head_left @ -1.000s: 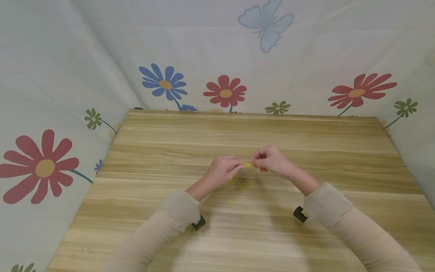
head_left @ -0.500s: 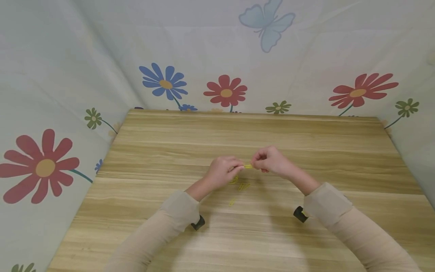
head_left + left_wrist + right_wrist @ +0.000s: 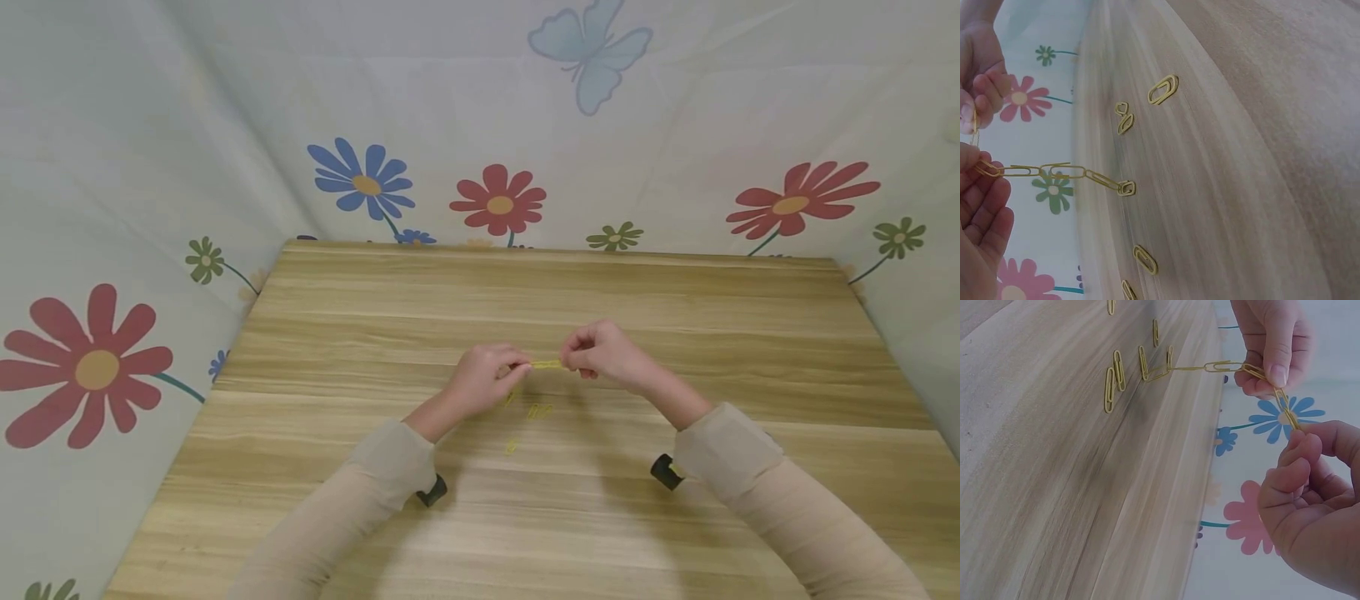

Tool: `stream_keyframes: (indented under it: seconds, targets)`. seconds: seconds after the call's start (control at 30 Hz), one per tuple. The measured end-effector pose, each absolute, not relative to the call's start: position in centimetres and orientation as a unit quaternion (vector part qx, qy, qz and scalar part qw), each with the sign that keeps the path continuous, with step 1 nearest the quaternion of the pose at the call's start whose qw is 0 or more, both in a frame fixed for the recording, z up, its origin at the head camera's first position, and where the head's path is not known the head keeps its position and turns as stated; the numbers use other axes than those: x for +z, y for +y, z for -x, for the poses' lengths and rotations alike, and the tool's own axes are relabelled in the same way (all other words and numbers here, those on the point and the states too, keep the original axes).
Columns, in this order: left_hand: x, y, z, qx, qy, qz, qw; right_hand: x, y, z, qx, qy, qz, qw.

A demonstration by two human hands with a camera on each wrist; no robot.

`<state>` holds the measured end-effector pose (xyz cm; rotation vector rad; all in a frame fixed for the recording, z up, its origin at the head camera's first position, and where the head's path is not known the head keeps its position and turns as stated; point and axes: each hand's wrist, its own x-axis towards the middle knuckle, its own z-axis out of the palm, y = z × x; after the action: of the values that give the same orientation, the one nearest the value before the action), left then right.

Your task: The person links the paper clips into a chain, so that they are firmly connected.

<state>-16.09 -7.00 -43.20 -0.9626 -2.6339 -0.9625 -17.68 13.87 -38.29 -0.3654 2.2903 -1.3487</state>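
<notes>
A chain of linked yellow paper clips [image 3: 1022, 170] hangs from my left hand [image 3: 486, 379], whose thumb and fingers pinch it near its upper end. The chain's lower end reaches down to the wooden table in the left wrist view. My right hand [image 3: 609, 357] pinches a paper clip [image 3: 1293, 419] at the end of the chain, with its other fingers curled. Between the two hands a short stretch of clips is drawn out in a line. Several loose paper clips [image 3: 1119, 370] lie on the table below the hands.
The wooden table [image 3: 375, 325] spreads around and under both hands. Behind it hangs a pale cloth [image 3: 450, 100] printed with flowers and a butterfly. Dark camera mounts [image 3: 665, 472] sit under the sleeves.
My hands have drawn slightly apart, the right a little to the right and the left a little to the left. More of the yellow chain shows between them.
</notes>
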Motion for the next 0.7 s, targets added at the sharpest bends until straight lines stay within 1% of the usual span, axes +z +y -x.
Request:
stream_keyframes:
  seconds: [0.33, 0.7]
  targets:
    - [-43.5, -7.3, 16.2, -0.342, -0.878, 0.321, 0.095, -37.6, 13.5, 17.7, -0.495, 0.830, 0.124, 0.226]
    - [-43.2, -7.1, 16.2, -0.370, -0.875, 0.305, 0.059, -36.9, 12.8, 17.5, -0.500, 0.830, 0.119, 0.215]
